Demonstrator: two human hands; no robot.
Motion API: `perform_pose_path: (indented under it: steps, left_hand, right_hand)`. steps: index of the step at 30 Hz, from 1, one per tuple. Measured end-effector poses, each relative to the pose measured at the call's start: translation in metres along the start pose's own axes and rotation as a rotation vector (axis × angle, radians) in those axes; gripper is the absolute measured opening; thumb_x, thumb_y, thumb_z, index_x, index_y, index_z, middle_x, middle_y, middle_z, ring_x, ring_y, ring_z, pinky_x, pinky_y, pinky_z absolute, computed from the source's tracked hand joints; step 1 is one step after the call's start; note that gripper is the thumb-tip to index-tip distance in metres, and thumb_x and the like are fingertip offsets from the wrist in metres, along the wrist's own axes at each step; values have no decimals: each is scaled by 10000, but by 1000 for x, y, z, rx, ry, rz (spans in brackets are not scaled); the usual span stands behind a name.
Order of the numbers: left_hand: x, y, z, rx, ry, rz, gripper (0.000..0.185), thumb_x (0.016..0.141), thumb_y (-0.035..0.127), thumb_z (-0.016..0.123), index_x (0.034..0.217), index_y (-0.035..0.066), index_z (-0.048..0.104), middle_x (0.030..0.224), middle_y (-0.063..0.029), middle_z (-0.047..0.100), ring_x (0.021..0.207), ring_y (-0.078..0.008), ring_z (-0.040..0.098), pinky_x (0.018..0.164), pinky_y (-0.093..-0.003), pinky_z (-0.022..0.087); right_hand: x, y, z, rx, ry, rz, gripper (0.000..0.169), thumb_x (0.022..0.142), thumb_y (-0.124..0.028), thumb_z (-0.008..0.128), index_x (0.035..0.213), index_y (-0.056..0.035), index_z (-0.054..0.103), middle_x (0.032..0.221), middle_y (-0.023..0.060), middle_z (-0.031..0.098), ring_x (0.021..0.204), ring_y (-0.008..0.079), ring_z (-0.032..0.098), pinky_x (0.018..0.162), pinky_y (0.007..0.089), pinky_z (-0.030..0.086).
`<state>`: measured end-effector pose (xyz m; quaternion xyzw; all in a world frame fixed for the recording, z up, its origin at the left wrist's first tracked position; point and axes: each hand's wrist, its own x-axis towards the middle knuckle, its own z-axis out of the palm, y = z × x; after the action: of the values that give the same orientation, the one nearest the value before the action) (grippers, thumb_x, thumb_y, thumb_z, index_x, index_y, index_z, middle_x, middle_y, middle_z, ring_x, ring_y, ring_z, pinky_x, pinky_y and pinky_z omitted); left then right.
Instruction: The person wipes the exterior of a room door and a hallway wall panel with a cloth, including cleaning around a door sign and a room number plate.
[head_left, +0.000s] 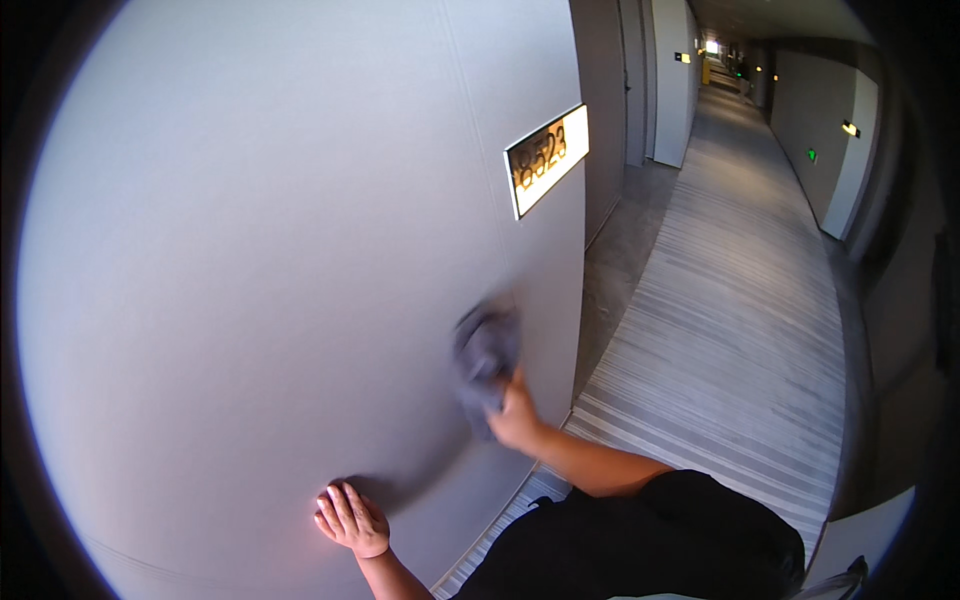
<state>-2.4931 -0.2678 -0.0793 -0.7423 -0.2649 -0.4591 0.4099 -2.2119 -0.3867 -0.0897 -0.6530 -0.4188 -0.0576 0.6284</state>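
A light grey wall panel (262, 285) fills most of the view before me. My left hand (354, 521) rests flat against its lower part, palm to the surface, holding nothing. Farther right, my right hand (517, 420) grips a bunched dark grey cloth (486, 349), blurred by motion. The cloth is at the wall, below a lit sign (547, 161) that bears writing. Blur hides whether all of the cloth touches the panel.
A corridor with striped grey carpet (735, 285) runs away at the right. Past the wall's edge is a recessed doorway with a door (634, 90). On the opposite wall are a small green sign (811, 155) and a lit plate (850, 129).
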Motion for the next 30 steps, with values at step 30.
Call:
perform_pose_path:
  steps: [30]
  left_hand:
    - [-18, 7, -5, -69, -219, -218, 384, 916, 154, 491, 1278, 46, 556, 1383, -130, 494, 1340, -325, 391, 1123, -495, 239]
  right_hand:
    - [157, -42, -57, -199, 172, -469, 471, 668, 84, 594, 1102, -86, 664, 1095, 184, 485, 1019, 408, 493, 907, 437, 418]
